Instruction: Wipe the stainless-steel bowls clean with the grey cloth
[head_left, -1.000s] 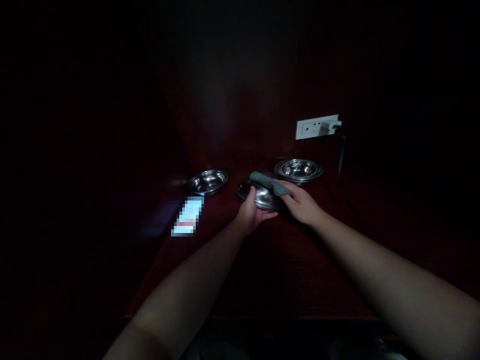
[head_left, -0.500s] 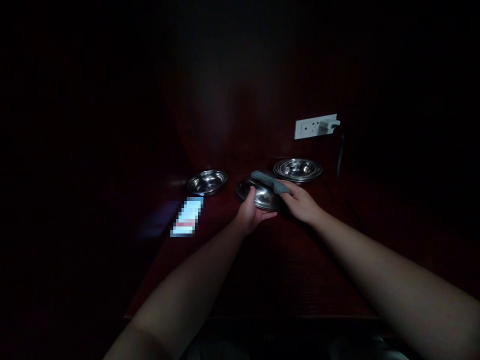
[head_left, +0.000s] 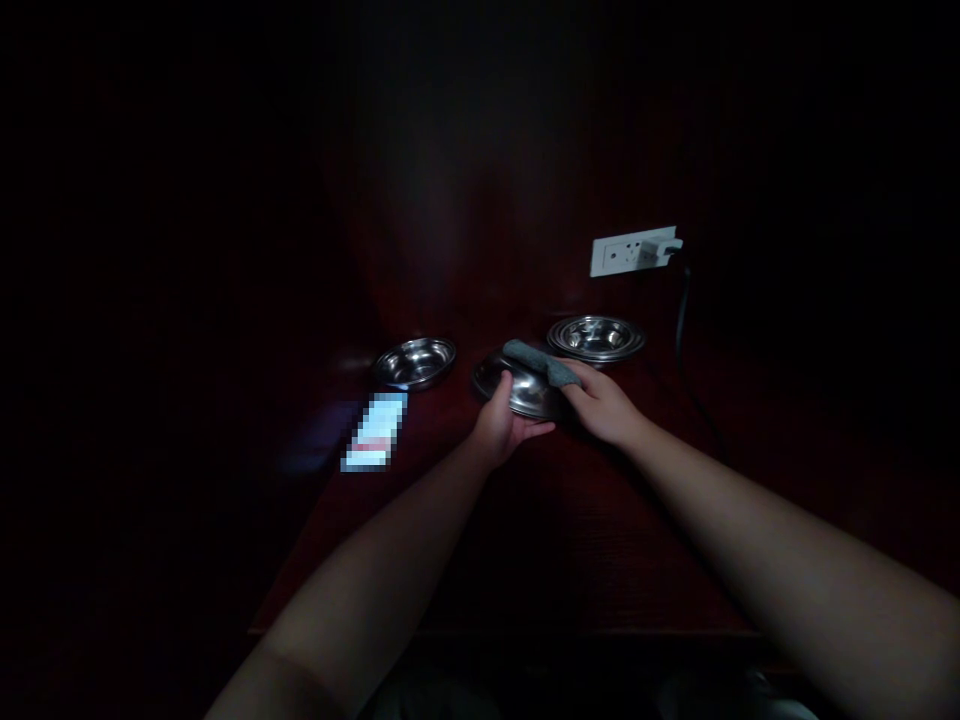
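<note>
A shiny metal bowl (head_left: 531, 393) is held bottom side up above the dark red table. My left hand (head_left: 501, 425) grips its near left edge, thumb on the outside and fingers underneath. Against the bowl's upturned bottom lies a grey cloth (head_left: 540, 362), which my right hand (head_left: 600, 400) holds and presses down. The right fingertips are covered by the cloth. Behind my right hand sits a stack of metal bowls (head_left: 596, 340), open side up. Another metal bowl (head_left: 416, 362) stands off to the left, also facing upward.
A phone with a lit, blurred-out screen (head_left: 375, 432) lies left of my hands. On the back wall is a white power socket (head_left: 634, 252) with a plug in it; its dark cable (head_left: 681, 320) runs down at the right. The table's front edge (head_left: 510, 632) shows below. Surroundings are very dark.
Almost nothing differs. Both hands, the held bowl and the cloth stay in place; the view has shifted very slightly.
</note>
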